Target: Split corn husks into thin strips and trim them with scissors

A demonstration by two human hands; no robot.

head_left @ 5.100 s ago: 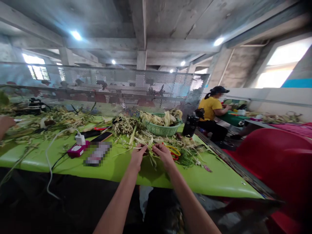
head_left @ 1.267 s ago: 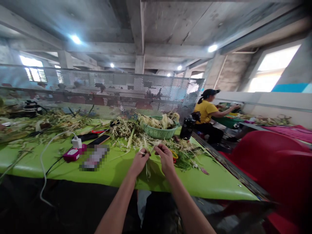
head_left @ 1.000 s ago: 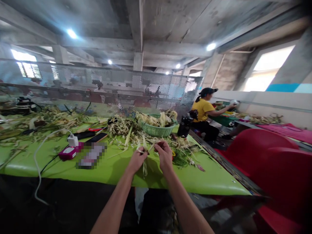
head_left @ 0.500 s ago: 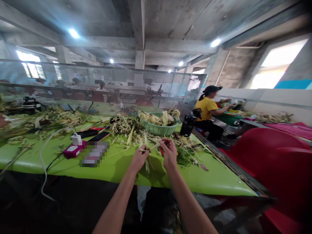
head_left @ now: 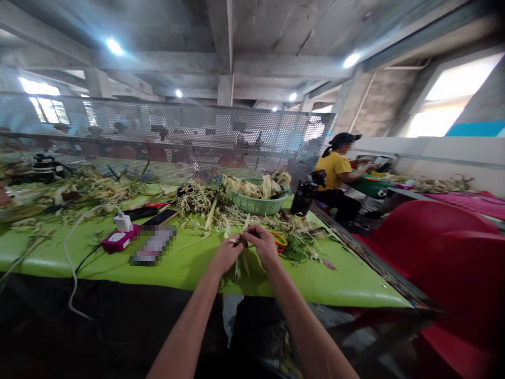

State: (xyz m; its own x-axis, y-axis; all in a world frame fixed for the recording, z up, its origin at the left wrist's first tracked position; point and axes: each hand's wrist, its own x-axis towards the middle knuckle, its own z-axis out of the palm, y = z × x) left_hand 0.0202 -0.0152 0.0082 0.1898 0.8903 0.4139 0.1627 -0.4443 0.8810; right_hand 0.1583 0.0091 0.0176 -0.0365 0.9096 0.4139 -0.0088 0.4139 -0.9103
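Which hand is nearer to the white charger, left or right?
Left. The left hand is to the right of the white charger, holding pale leaf strips; the right hand, at the same strips, is farther right.

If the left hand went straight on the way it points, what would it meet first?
Beyond the leaf strips it pinches, probably the right hand just ahead; exact depth is unclear.

Workshop | concrete beams (head_left: 165, 66) overhead | green worktable (head_left: 335, 287), near, strewn with plant strips (head_left: 104, 185) | perforated metal partition (head_left: 189, 131), far | seated person (head_left: 333, 168), far right
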